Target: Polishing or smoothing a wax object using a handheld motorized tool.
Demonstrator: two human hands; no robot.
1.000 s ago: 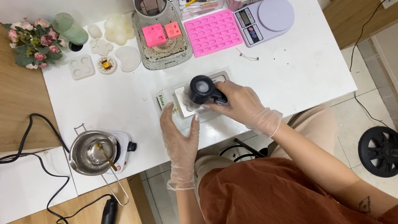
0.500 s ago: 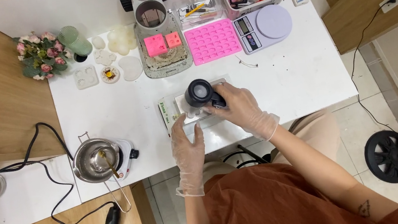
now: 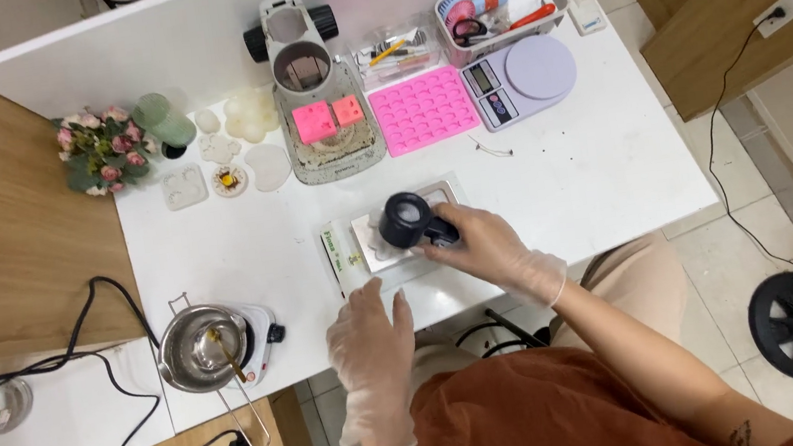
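Head view: right hand (image 3: 485, 242) fingers closed around black tool (image 3: 406, 219); left hand (image 3: 370, 332) fingers open, flat on table (image 3: 592, 169).

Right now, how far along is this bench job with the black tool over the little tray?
Already set out: the pot sits on its small burner, and two pink blocks sit in the grey machine. In hand: the right hand holds the black round tool over the small tray, while the left hand rests at the table edge. Not yet used: the pink mould looks empty.
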